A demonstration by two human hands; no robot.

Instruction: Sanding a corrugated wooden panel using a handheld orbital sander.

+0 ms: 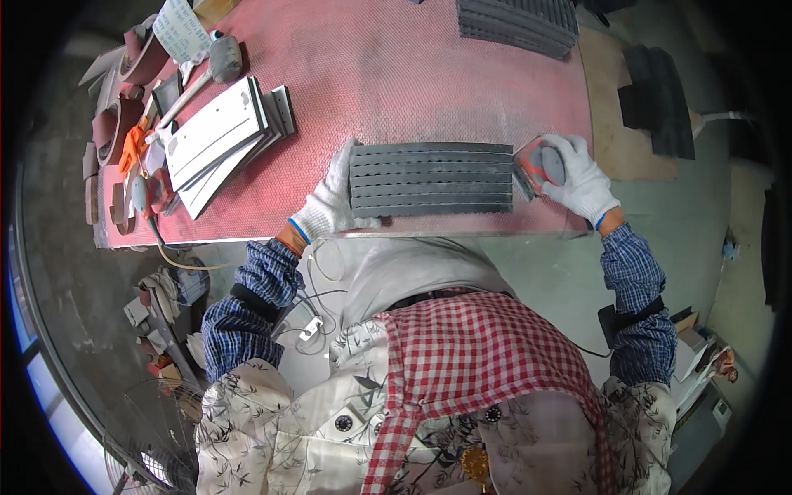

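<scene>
A stack of dark grey strips (431,180), with thin lighter lines running lengthwise between them, lies near the table's front edge. My left hand (332,194), in a white knit glove, is closed round the left end of the stack, thumb along its front side. At the opposite end my right hand (580,180), gloved the same way, grips a red-and-grey hand sanding block (536,167). The block is tilted, its flat face turned toward the stack's right end. Whether it touches the strips I cannot tell.
On the red textured table (379,74), white panels (216,136) are piled at left, beside a mallet (224,59) and orange-handled tool (134,148). Curled sanding belts (136,49) sit behind. More dark strips (520,21) lie at the back right; dark pieces (657,103) rest on a brown board.
</scene>
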